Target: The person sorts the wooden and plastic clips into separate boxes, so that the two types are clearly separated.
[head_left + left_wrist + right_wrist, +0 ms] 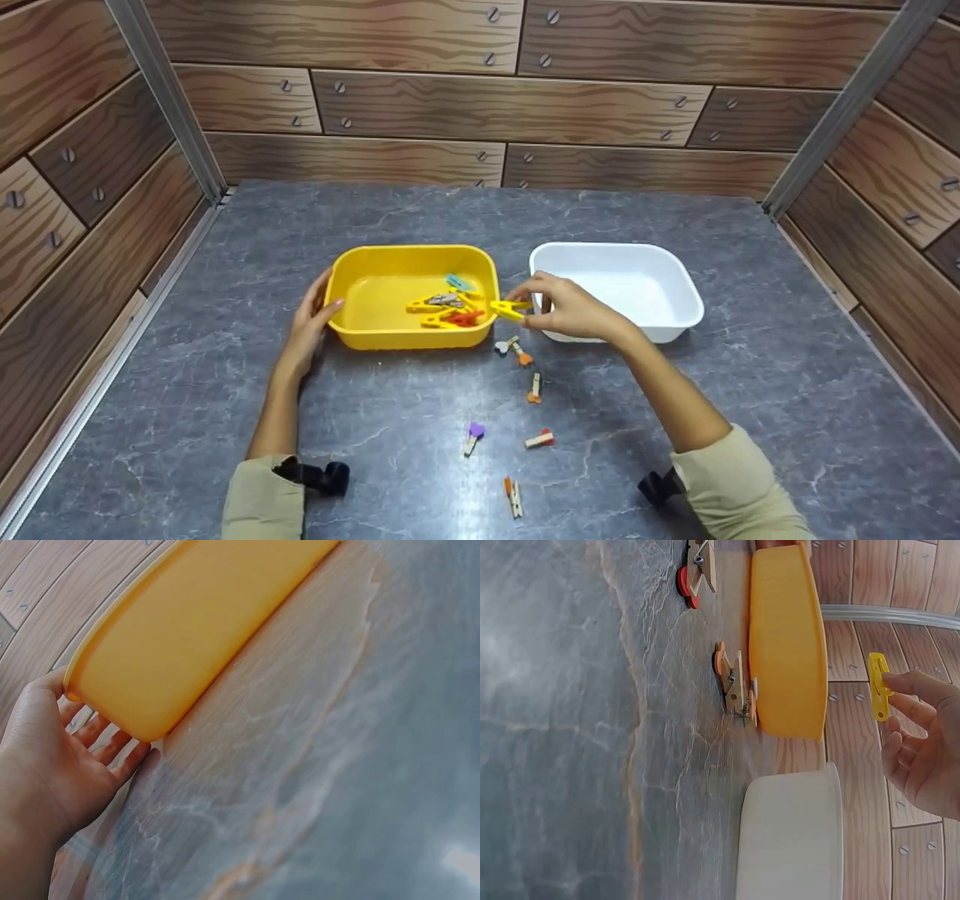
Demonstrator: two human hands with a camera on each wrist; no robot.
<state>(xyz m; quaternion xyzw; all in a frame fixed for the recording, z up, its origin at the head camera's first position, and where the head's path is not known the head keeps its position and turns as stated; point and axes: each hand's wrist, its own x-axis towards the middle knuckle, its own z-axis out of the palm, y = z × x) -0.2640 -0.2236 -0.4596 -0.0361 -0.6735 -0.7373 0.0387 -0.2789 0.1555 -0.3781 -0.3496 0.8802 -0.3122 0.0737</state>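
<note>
A yellow plastic tub point(412, 341) stands on the table with several clothespins inside: yellow ones point(420, 307), a red one point(466, 319) and a light blue one point(459, 283). My left hand point(306, 324) grips its left end, thumb over the rim and fingers against the outside wall; the left wrist view shows the same hand point(64, 757) there. Between thumb and fingertips my right hand point(574, 307) pinches a yellow plastic clothespin point(508, 309), held above the gap by the tub's right rim. The right wrist view shows this clothespin point(878, 686) raised above both tubs.
A white tub point(637, 289) stands to the right, under and behind my right hand. Small wooden clothespins lie in front: one with a purple heart point(475, 431), one with red point(540, 439), several with orange point(534, 388). Wood-patterned walls point(420, 105) border the grey table.
</note>
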